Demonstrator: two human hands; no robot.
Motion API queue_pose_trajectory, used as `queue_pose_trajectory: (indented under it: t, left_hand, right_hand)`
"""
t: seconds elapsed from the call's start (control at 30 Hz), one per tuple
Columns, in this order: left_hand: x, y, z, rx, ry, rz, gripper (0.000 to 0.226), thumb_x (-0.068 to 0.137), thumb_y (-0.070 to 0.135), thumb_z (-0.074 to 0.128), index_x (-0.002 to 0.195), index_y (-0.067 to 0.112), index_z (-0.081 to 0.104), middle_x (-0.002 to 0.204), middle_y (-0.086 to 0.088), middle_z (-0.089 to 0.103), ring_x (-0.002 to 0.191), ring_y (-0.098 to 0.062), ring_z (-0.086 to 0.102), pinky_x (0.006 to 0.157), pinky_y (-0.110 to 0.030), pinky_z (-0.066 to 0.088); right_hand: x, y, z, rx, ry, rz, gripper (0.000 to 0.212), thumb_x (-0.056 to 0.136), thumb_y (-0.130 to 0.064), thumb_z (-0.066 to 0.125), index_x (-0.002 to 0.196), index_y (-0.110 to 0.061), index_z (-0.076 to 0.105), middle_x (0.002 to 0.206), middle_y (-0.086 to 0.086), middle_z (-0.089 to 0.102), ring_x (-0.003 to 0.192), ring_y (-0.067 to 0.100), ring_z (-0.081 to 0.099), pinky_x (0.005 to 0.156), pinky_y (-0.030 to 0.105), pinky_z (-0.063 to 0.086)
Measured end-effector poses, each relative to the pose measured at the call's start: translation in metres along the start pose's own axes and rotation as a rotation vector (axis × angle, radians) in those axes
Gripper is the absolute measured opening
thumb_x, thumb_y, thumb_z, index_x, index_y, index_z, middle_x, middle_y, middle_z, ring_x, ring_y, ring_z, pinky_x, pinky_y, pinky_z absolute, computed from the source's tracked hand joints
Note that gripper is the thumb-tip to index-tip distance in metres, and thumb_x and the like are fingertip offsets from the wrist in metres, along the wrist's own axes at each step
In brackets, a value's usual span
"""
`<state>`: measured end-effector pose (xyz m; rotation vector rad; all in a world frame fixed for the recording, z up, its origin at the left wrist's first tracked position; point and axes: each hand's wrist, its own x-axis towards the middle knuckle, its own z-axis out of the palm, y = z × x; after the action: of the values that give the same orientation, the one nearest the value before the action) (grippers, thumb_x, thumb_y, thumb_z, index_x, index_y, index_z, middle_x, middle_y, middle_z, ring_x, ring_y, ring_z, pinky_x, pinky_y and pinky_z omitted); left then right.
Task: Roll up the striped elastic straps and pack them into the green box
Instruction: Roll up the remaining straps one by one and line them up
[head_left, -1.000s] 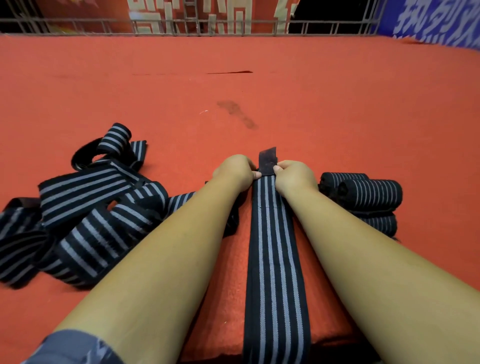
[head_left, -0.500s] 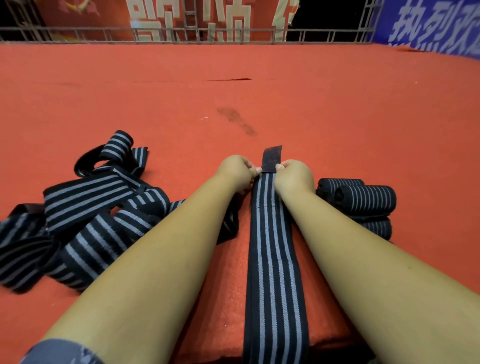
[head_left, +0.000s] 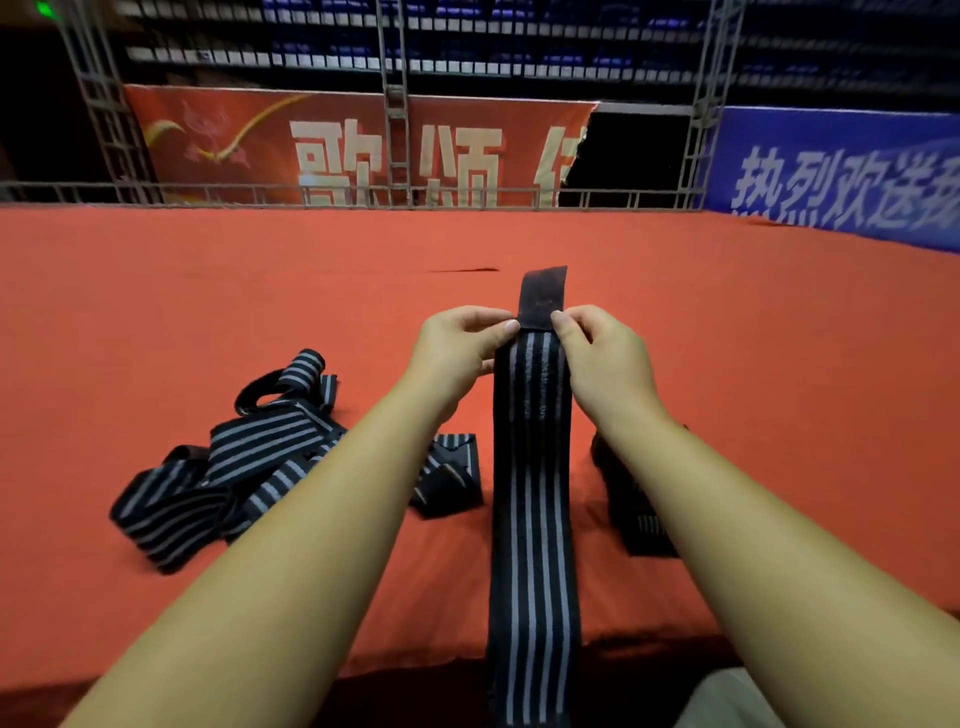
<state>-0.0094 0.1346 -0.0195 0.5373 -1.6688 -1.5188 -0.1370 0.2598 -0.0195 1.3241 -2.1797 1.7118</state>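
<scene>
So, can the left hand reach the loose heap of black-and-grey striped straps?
Likely yes: only red cloth separates the left hand from the heap, though it pinches the long striped strap and must release first.

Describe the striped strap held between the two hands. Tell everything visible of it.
The strap is a long, flat band of woven-looking elastic, black with thin grey stripes running lengthwise. Its far end is a plain black tab without stripes. It is unrolled and stretched straight, running from the hands towards the person, over the near edge of the red table and out of view below. The left hand and right hand pinch its edges just below the tab.
</scene>
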Motion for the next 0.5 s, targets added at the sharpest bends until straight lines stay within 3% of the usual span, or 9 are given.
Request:
queue_pose_trajectory:
  t: [0.13, 0.2, 0.3, 0.5]
  left_hand:
    - [-0.037, 0.050, 0.003, -0.055, 0.027, 0.110, 0.015, 0.098, 0.012, 0.078, 0.111, 0.004, 0.080, 0.106, -0.016, 0.082, 0.098, -0.028, 0.080, 0.085, -0.041, 0.065]
    - [-0.057, 0.074, 0.004, -0.098, 0.019, 0.153, 0.017, 0.098, 0.010, 0.078, 0.113, 0.001, 0.079, 0.105, -0.018, 0.082, 0.101, -0.033, 0.080, 0.089, -0.042, 0.066]
    - [-0.083, 0.104, 0.007, -0.199, 0.006, 0.178, 0.019, 0.098, 0.007, 0.077, 0.114, -0.001, 0.078, 0.105, -0.019, 0.082, 0.097, -0.028, 0.080, 0.086, -0.037, 0.065]
    - [-0.120, 0.149, 0.011, -0.332, -0.032, 0.228, 0.025, 0.095, 0.000, 0.076, 0.120, 0.000, 0.075, 0.111, -0.018, 0.081, 0.106, -0.029, 0.079, 0.091, -0.034, 0.065]
  right_hand:
    - [-0.018, -0.044, -0.027, 0.140, 0.033, -0.082, 0.020, 0.109, -0.037, 0.058, 0.100, -0.032, 0.076, 0.092, -0.018, 0.077, 0.086, -0.008, 0.068, 0.072, 0.014, 0.047]
    - [-0.027, -0.064, -0.037, 0.215, 0.047, -0.105, 0.020, 0.109, -0.036, 0.058, 0.105, -0.031, 0.078, 0.097, -0.018, 0.079, 0.094, -0.001, 0.072, 0.081, 0.025, 0.055]
    - [-0.040, -0.092, -0.050, 0.308, 0.085, -0.135, 0.021, 0.109, -0.035, 0.058, 0.105, -0.029, 0.078, 0.097, -0.012, 0.080, 0.096, 0.009, 0.074, 0.087, 0.039, 0.060]
    - [-0.057, -0.140, -0.072, 0.529, 0.127, -0.163, 0.020, 0.111, -0.033, 0.059, 0.106, -0.026, 0.077, 0.097, -0.002, 0.081, 0.094, 0.015, 0.076, 0.086, 0.042, 0.062]
